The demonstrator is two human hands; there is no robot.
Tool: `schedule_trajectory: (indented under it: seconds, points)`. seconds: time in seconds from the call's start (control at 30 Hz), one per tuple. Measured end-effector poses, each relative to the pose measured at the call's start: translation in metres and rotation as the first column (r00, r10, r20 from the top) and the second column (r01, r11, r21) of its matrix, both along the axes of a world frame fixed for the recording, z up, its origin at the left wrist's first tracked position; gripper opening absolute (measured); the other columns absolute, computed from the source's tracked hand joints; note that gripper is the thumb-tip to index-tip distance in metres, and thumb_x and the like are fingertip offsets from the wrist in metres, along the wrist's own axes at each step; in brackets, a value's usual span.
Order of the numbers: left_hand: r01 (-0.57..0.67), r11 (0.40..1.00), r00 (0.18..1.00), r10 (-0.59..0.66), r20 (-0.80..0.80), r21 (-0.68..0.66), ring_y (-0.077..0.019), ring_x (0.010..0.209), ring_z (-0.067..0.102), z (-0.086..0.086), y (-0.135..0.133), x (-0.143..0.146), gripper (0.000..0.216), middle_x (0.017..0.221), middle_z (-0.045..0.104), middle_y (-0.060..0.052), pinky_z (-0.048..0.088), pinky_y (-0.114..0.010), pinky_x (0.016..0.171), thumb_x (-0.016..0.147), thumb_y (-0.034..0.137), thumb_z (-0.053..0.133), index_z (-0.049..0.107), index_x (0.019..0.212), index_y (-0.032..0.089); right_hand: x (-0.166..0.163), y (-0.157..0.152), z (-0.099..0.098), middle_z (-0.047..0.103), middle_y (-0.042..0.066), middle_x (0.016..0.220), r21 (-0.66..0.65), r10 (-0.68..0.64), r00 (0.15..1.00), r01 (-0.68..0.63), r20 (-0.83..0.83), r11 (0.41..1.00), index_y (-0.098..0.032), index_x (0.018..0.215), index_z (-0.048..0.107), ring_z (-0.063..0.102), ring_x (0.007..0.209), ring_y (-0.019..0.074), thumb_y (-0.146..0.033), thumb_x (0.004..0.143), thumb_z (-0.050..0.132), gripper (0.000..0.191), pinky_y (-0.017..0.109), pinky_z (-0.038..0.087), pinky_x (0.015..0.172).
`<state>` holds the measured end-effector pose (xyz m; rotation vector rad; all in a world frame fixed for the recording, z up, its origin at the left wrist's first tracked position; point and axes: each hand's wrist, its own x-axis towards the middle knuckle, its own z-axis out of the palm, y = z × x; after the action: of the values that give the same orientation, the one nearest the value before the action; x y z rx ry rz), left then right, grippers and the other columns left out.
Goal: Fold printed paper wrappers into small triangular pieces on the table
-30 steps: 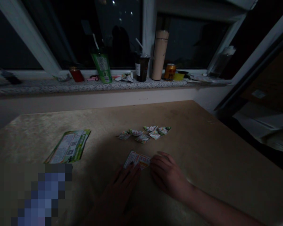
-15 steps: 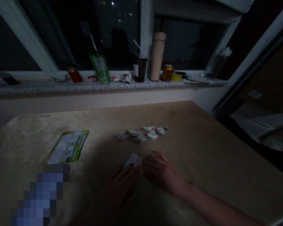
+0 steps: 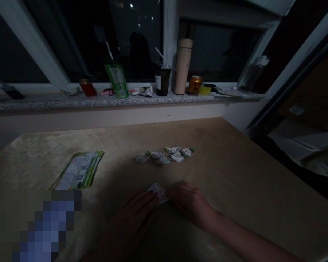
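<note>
A small folded piece of printed paper [image 3: 157,190] lies on the table between my two hands. My left hand [image 3: 135,213] holds its left side, fingers close together over the edge; the thumb is in shadow. At the paper's right corner, my right hand [image 3: 190,202] has its fingers curled and pinched on it. Beyond the hands sits a loose group of several folded paper pieces [image 3: 162,161] in the same print. To the left is a stack of green and white printed leaflets [image 3: 80,171].
Along the back, a stone window sill [image 3: 142,102] carries a green cup [image 3: 117,80], a dark cup with straw [image 3: 162,82], a beige flask [image 3: 183,67], an orange can [image 3: 195,85] and a red jar [image 3: 87,88]. The lower left corner is pixelated.
My right hand's fingers, earlier more spread, have curled in at the paper's right corner. The paper has shifted slightly towards me, and less of it shows.
</note>
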<state>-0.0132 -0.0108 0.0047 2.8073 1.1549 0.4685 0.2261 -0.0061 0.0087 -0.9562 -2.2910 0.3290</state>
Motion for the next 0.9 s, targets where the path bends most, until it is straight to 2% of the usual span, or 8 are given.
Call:
schedule_trajectory:
  seconds: [0.1, 0.2, 0.5, 0.7, 0.9]
  points:
    - [-0.043, 0.999, 0.999, 0.043, 0.018, -0.006, -0.0194, 0.114, 0.053, 0.000, 0.003, -0.003, 0.037, 0.124, 0.059, 0.000, 0.043, -0.037, 0.099, 0.091, 0.023, 0.045, 0.049, 0.127, 0.028, 0.002, -0.001, 0.002, 0.069, 0.005, 0.092, -0.095, -0.008, 0.998, 0.001, -0.069, 0.996, -0.019, 0.107, 0.060, 0.062, 0.086, 0.0156, -0.020, 0.093, 0.044, 0.022, 0.029, 0.048, 0.078]
    - [-0.076, 0.997, 0.996, 0.076, 0.043, -0.004, -0.0189, 0.111, 0.055, -0.002, 0.008, -0.007, 0.035, 0.122, 0.060, 0.000, 0.044, -0.037, 0.097, 0.090, 0.021, 0.045, 0.052, 0.124, 0.027, 0.003, -0.001, 0.003, 0.068, 0.005, 0.094, -0.135, 0.007, 0.996, -0.018, -0.085, 0.991, -0.020, 0.108, 0.060, 0.061, 0.087, 0.0159, -0.018, 0.093, 0.044, 0.022, 0.029, 0.047, 0.079]
    - [0.007, 0.991, 0.992, -0.023, 0.121, 0.131, -0.0167, 0.098, 0.061, -0.003, 0.015, -0.012, 0.029, 0.108, 0.067, -0.001, 0.049, -0.033, 0.087, 0.091, 0.015, 0.039, 0.059, 0.110, 0.024, 0.007, 0.000, 0.004, 0.067, 0.006, 0.101, -0.030, 0.089, 0.994, -0.087, 0.064, 0.996, -0.019, 0.112, 0.058, 0.058, 0.095, 0.0190, -0.015, 0.089, 0.048, 0.025, 0.035, 0.043, 0.084]
    - [0.009, 0.987, 0.988, -0.033, 0.148, 0.157, -0.0169, 0.100, 0.060, 0.004, 0.012, -0.013, 0.028, 0.107, 0.067, -0.001, 0.047, -0.034, 0.090, 0.092, 0.017, 0.040, 0.058, 0.111, 0.025, 0.006, -0.004, 0.008, 0.067, 0.007, 0.099, 0.020, 0.087, 0.988, -0.090, 0.131, 0.996, -0.016, 0.107, 0.059, 0.057, 0.090, 0.0191, -0.015, 0.089, 0.046, 0.023, 0.036, 0.042, 0.082]
    - [-0.002, 0.982, 0.982, -0.035, 0.187, 0.191, -0.0159, 0.100, 0.061, 0.007, 0.008, -0.012, 0.028, 0.107, 0.067, 0.000, 0.046, -0.033, 0.093, 0.092, 0.018, 0.040, 0.058, 0.112, 0.025, 0.003, -0.006, 0.004, 0.067, 0.006, 0.092, 0.029, 0.066, 0.986, -0.071, 0.153, 0.997, -0.017, 0.105, 0.060, 0.057, 0.086, 0.0192, -0.023, 0.090, 0.048, 0.020, 0.036, 0.040, 0.079]
